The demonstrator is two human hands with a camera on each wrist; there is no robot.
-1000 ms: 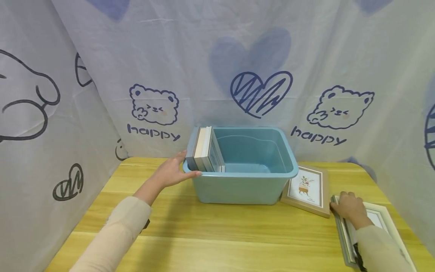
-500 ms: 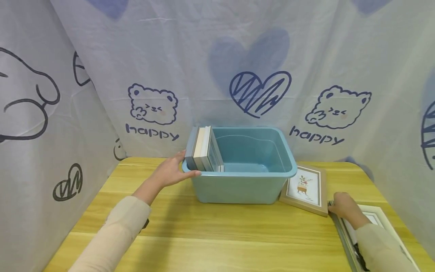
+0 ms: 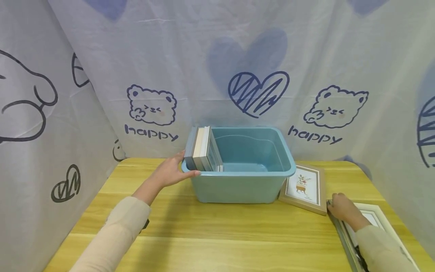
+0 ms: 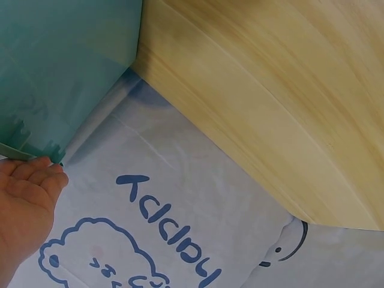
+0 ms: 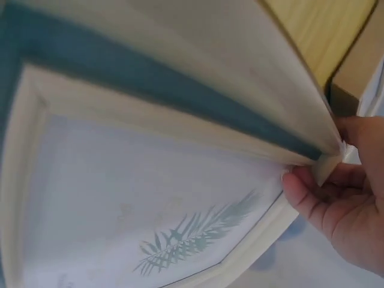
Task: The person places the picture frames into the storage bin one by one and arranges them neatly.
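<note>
My left hand (image 3: 170, 172) holds the left corner of a blue plastic tub (image 3: 238, 189), its thumb along the front rim. In the left wrist view, the curled fingers (image 4: 39, 177) hook at the tub's lip. Several picture frames (image 3: 205, 153) stand on edge at the tub's left end. At the right, my right hand (image 3: 344, 209) pinches the far corner of a picture frame (image 3: 346, 243) that is tilted up on its side. Beside it lies a cream-bordered frame (image 3: 372, 208), partly under my forearm. The right wrist view has a fern leaf print (image 5: 198, 237) close below the fingers.
A tan picture frame (image 3: 321, 189) with a potted plant print leans against the tub's right side. Wood-grain table (image 3: 238, 234) lies in front of the tub. Printed white cloth (image 3: 204, 75) hangs close behind and on both sides.
My right hand has shifted slightly left at the frame's far corner, and that frame now tilts up more. My left hand and the tub hold their places.
</note>
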